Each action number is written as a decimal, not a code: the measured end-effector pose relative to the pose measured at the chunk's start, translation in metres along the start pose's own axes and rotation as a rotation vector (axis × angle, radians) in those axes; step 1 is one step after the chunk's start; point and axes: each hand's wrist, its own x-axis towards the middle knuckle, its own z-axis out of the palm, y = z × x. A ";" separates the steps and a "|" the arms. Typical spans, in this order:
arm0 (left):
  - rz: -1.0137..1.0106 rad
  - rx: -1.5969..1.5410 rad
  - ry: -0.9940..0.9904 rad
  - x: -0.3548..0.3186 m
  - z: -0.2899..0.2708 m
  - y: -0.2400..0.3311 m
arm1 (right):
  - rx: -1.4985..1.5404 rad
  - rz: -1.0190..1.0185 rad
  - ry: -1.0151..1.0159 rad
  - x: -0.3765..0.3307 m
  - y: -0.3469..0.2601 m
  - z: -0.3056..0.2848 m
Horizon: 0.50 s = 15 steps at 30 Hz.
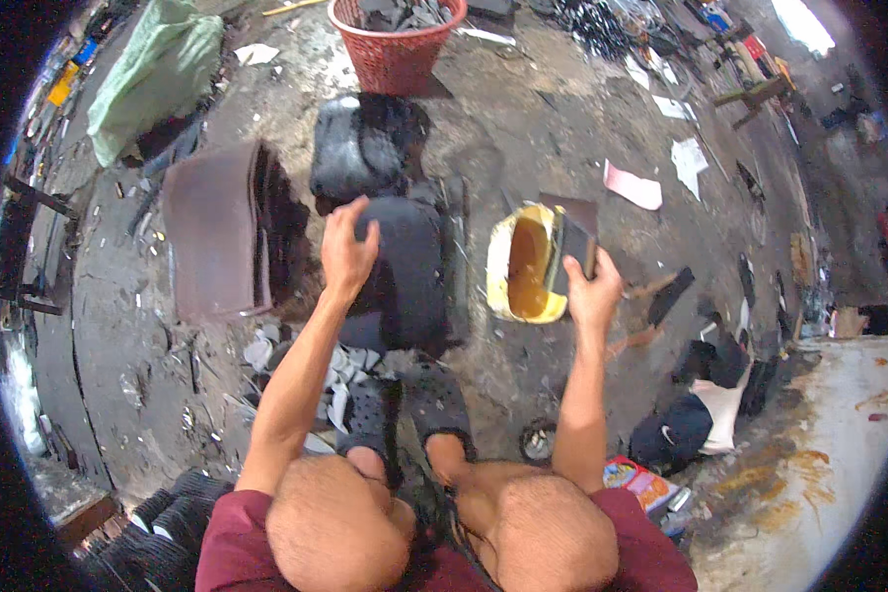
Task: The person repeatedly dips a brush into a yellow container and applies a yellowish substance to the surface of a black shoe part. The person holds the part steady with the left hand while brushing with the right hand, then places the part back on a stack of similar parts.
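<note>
My right hand (594, 294) is closed on a dark flat strip (574, 240), thumb on one face. The strip stands at the right rim of a cut-open yellow container (501, 286) with amber, glue-like stuff inside. Whether the strip touches the rim is hard to tell. My left hand (348, 252) is open, fingers apart and holding nothing, over the left edge of a black flat sheet (405, 257) in front of my feet. Beyond the sheet lies a shiny black padded bundle (360, 148). A stack of brown sheets (212, 232) lies left of my left hand.
A red plastic basket (390, 59) of dark scraps stands at the far side. A pale green sack (158, 74) lies far left. Grey scraps (350, 370) lie by my feet. Pink paper (631, 187) and a dark cap (671, 434) lie to the right.
</note>
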 end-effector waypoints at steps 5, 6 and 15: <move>0.178 0.077 -0.396 -0.126 -0.056 0.014 | -0.446 -0.011 -0.153 0.001 0.001 0.030; 0.211 0.114 -0.471 -0.135 -0.065 0.015 | -0.492 0.059 -0.238 0.003 -0.003 0.034; 0.115 0.180 -0.526 -0.146 -0.091 0.012 | 0.491 0.245 -0.184 0.022 0.011 -0.038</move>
